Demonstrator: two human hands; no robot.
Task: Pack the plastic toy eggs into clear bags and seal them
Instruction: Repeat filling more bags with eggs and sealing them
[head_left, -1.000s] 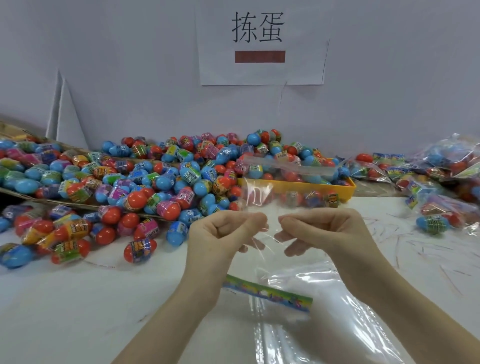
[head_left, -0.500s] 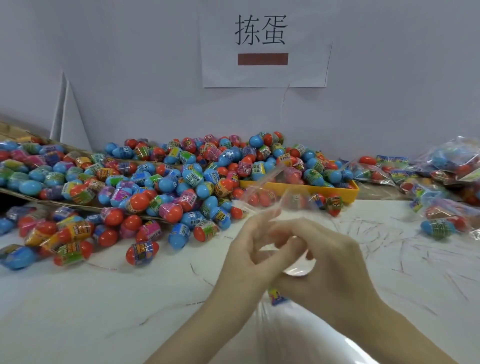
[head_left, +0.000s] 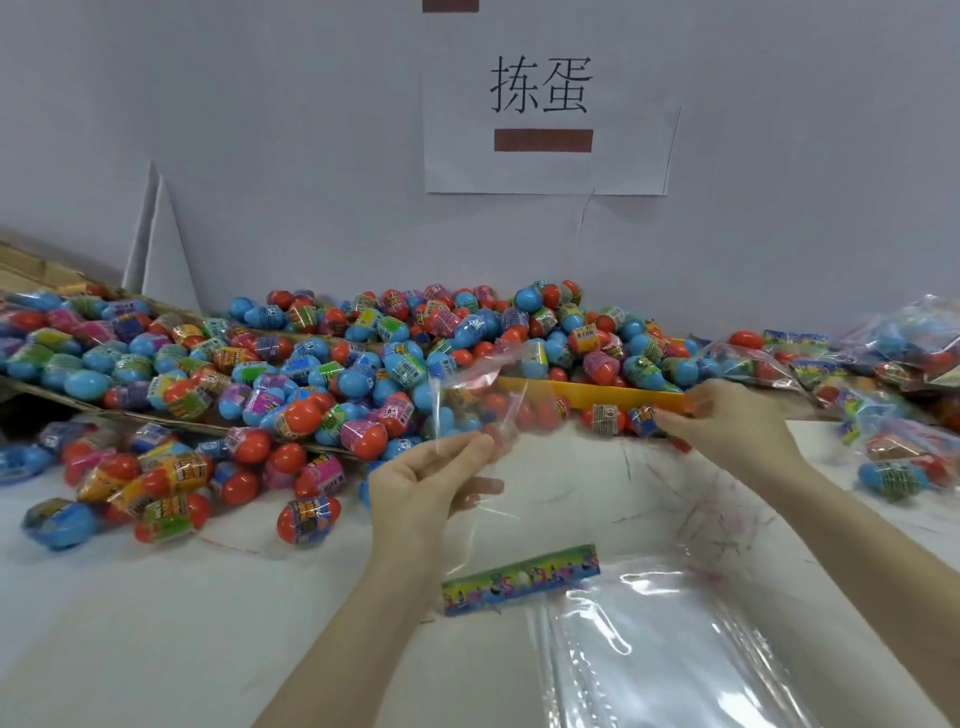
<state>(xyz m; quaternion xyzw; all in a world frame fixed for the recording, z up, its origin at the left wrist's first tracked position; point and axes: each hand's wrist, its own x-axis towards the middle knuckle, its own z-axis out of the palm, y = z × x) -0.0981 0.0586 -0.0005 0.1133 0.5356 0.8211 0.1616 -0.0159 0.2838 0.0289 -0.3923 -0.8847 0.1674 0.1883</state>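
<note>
A: White table against a grey wall, paper sign above. What's in the grip?

B: Left hand pinches one clear bag near its bottom edge, thumb against fingers, mouth up. Bag's empty, lifted off the table, so the opening faces the pile. My guess: that's to let an egg drop straight in.

A: Right?

B: Right hand is reaching out to the eggs at the yellow tray, fingertips at a blue toy egg. Can't tell if it's gripped or just touched. Blurry.

A: Surroundings?

B: Toy egg pile spreads left over cardboard. Spare clear bags with a printed header card lie near me. Filled bags stacked far right.

A: Versus half a second ago?

B: Both hands were together then, working the bag open. Now they've split: left keeps the bag, right has gone out for an egg. Header card is uncovered again.
</note>
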